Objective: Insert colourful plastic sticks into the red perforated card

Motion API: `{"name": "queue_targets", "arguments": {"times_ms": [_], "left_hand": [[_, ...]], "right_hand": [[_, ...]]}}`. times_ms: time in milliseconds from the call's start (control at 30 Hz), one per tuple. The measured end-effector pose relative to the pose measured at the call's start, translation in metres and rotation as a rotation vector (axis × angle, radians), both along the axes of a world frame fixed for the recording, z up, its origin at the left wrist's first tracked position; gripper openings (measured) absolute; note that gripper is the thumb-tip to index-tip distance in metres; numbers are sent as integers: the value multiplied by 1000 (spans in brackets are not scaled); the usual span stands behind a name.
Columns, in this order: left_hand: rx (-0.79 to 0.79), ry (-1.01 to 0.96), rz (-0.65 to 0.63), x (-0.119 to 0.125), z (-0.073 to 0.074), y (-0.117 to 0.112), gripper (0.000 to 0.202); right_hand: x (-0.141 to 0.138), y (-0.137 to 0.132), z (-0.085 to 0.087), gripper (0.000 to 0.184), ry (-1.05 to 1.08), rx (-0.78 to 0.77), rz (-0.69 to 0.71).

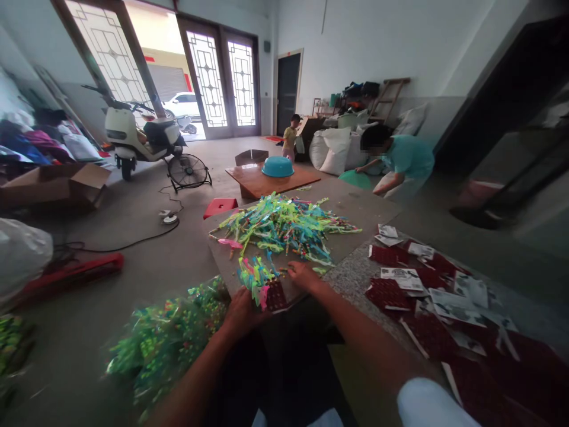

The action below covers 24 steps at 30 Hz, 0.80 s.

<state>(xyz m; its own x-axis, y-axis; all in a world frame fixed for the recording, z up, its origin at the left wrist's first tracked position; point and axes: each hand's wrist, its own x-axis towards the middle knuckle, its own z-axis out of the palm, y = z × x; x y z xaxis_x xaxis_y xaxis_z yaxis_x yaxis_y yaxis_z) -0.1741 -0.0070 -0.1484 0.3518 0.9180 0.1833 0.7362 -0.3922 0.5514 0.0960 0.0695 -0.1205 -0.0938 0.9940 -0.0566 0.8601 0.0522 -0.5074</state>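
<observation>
The left hand [242, 311] was closed around a small bunch of bright plastic toys [254, 277], green, yellow and pink, held upright against a dark red card [276, 295] at the near edge of the surface [355, 209]. The right hand [303, 275] lay just beside that bunch, its fingers resting on the board near the toys; whether they pinched anything could not be told.

Farther back on the same surface lay a large loose heap of toys [284, 225] of the same kind, spread wide and tangled. To the right, on a speckled stone top [351, 276], red cards and white printed sheets [427, 284] lay scattered, overlapping each other.

Down at the left, a clear plastic bag [169, 338] on the floor was full of green and yellow pieces, blurred in the view. An open cardboard box [57, 184] stood near the far left wall; its contents could not be seen. On a low wooden table [271, 181] behind the heap sat an upturned blue basin [277, 166]. White sacks [333, 148], stuffed full, stood at the back wall, where a person in a teal shirt [402, 163] was bent low. A scooter [142, 136] was parked by the doorway.
</observation>
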Motion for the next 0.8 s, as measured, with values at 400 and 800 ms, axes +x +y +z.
{"name": "queue_targets", "arguments": {"times_ms": [400,800], "left_hand": [[-26,-3,36,2,-1,0,59],[-5,55,31,0,-10,3,61]], "right_hand": [[-13,-12,9,18,-106,-64,-207],[-32,-59,-4,31,787,-32,-403]]}}
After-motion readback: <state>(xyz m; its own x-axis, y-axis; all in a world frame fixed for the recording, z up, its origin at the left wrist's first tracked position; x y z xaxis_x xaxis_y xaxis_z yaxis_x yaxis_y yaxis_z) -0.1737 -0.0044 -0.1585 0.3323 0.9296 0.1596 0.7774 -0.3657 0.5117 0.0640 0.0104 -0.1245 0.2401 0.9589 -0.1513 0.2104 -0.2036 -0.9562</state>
